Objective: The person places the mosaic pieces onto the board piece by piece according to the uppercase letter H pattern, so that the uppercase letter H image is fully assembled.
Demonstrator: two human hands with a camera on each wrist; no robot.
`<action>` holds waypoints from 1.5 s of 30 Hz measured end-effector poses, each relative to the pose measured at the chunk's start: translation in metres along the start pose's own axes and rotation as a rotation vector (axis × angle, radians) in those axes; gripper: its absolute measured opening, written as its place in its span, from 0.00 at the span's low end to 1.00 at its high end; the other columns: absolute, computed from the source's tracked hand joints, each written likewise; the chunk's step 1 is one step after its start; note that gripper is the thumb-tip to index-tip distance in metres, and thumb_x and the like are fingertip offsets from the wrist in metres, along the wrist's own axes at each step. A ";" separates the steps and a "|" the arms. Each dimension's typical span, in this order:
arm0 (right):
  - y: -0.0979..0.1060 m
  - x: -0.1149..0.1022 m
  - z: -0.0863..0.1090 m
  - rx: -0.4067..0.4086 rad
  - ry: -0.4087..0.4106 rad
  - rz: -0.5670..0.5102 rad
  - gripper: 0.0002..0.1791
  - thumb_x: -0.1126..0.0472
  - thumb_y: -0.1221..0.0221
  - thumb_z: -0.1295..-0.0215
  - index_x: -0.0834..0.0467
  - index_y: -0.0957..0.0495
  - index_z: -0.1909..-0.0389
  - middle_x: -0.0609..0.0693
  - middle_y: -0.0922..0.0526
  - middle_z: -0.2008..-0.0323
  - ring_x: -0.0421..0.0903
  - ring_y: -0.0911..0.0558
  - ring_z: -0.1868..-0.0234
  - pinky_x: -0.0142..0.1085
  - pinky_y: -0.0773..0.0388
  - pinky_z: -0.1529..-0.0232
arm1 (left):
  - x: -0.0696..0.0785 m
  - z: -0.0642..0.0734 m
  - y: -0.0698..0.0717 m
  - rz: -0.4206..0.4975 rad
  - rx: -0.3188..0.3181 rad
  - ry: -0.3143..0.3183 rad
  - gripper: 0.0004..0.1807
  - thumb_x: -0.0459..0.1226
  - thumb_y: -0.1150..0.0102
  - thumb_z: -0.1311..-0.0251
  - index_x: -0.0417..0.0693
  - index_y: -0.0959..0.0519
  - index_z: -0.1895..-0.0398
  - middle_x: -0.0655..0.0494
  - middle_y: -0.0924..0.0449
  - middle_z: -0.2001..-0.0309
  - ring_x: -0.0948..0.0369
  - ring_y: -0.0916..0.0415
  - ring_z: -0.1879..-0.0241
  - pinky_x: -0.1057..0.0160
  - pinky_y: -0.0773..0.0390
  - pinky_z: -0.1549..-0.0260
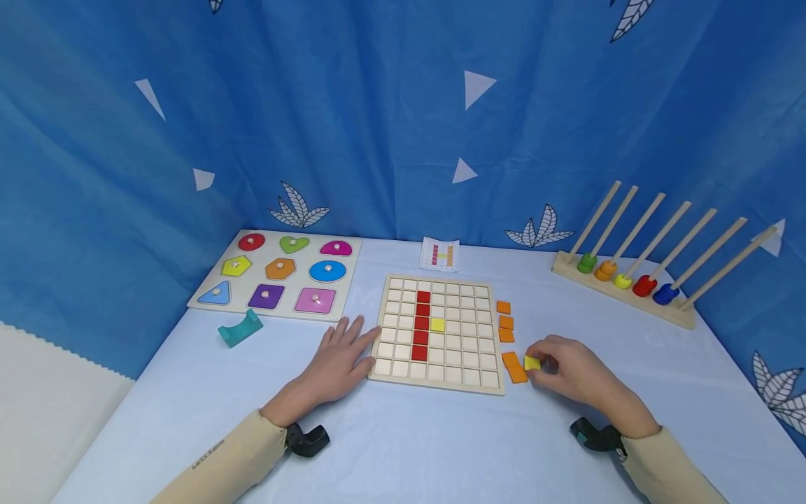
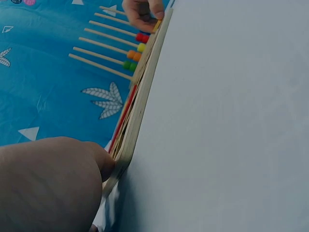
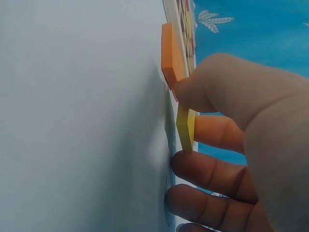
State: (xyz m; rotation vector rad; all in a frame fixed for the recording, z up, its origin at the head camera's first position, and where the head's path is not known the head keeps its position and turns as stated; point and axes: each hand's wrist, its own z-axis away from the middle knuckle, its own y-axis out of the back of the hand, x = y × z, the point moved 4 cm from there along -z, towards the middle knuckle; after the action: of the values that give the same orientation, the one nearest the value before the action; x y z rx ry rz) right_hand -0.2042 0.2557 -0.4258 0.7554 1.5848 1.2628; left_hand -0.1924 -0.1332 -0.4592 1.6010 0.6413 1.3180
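Note:
A wooden grid board (image 1: 453,358) lies on the table with a column of several red square tiles (image 1: 421,323) and one yellow tile (image 1: 437,324) in its cells. My left hand (image 1: 336,360) rests at the board's left edge with fingers spread; its thumb touches the wooden rim (image 2: 140,113) in the left wrist view. Right of the board, my right hand (image 1: 569,365) pinches another yellow tile (image 1: 532,362) between thumb and fingers. Several orange tiles (image 1: 506,323) lie along the board's right side, the nearest orange tile (image 3: 170,53) close to my right thumb.
A small pattern card (image 1: 439,255) lies behind the board. At the back left is a knobbed shape puzzle (image 1: 290,276), with a teal curved piece (image 1: 241,329) in front of it. A peg rack (image 1: 623,290) with coloured beads stands at the back right, before a blue curtain (image 1: 390,105).

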 end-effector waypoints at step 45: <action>-0.013 -0.068 -0.106 -0.011 0.243 -0.065 0.14 0.54 0.28 0.42 0.57 0.13 0.58 0.44 0.19 0.72 0.40 0.27 0.69 0.34 0.28 0.65 | 0.001 0.001 0.000 -0.001 0.014 -0.009 0.31 0.44 0.47 0.28 0.48 0.34 0.24 0.37 0.45 0.20 0.35 0.57 0.19 0.30 0.55 0.24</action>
State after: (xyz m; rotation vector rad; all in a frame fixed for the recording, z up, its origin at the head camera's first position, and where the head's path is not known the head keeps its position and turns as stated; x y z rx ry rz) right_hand -0.2765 0.1522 -0.4157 0.5545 1.7801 1.3546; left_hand -0.1914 -0.1328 -0.4586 1.6174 0.6470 1.3072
